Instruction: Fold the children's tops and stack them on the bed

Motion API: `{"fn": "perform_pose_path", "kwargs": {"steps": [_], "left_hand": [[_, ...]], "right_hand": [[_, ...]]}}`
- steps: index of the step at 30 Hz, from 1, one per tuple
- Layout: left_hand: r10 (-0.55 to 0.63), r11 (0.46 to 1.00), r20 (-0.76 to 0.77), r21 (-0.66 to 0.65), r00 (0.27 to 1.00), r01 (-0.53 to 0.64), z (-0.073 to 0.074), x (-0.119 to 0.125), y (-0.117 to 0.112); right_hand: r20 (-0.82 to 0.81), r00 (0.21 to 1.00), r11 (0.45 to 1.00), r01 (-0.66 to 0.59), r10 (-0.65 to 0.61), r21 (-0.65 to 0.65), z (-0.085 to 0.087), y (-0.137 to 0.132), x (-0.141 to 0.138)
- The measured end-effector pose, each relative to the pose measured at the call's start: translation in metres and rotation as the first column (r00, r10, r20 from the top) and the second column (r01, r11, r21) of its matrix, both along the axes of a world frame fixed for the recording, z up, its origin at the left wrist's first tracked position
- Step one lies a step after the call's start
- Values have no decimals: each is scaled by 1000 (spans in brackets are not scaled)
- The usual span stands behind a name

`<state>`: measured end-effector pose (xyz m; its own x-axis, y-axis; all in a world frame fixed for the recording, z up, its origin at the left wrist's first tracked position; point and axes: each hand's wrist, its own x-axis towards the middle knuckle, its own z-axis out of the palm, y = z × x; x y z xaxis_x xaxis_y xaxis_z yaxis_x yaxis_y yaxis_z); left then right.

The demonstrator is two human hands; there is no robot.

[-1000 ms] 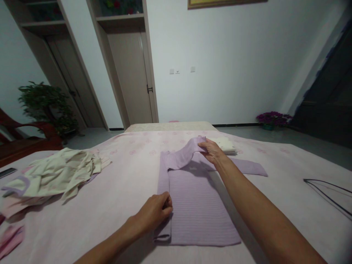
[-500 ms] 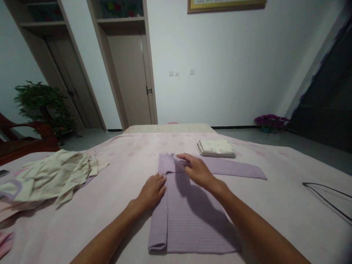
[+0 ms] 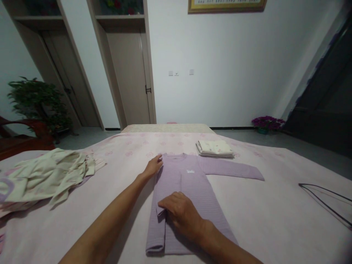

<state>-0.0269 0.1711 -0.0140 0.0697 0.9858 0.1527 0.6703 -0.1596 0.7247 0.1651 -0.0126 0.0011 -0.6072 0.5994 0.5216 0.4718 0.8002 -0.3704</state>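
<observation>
In the head view, a lilac ribbed long-sleeved shirt is spread on a pale pink floral cloth, directly before the person. Its shoulder is touched by the left hand, seemingly so that the fabric is kept from shifting; whether it is pinched cannot be told. The cuff of the folded-down sleeve is clamped by the right hand, probably so that the sleeve is kept straight. The other sleeve is left outstretched, near a folded cream printed garment.
</observation>
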Motion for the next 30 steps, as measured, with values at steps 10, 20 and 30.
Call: {"fn": "perform_pose_path", "kwargs": {"steps": [10,20,30], "left_hand": [[11,1000,-110,11,994,-10,-19,-4,29],[1,1000,-226,25,974,5,-18,-5,26],[-6,999,-280,37,960,17,-20,-5,29]], "right_hand": [[-89,995,997,-47,42,-58,-18,-8,-4],[-80,994,996,-83,80,-39,-11,-10,3],[136,990,998,-46,41,34,-9,-11,4]]}}
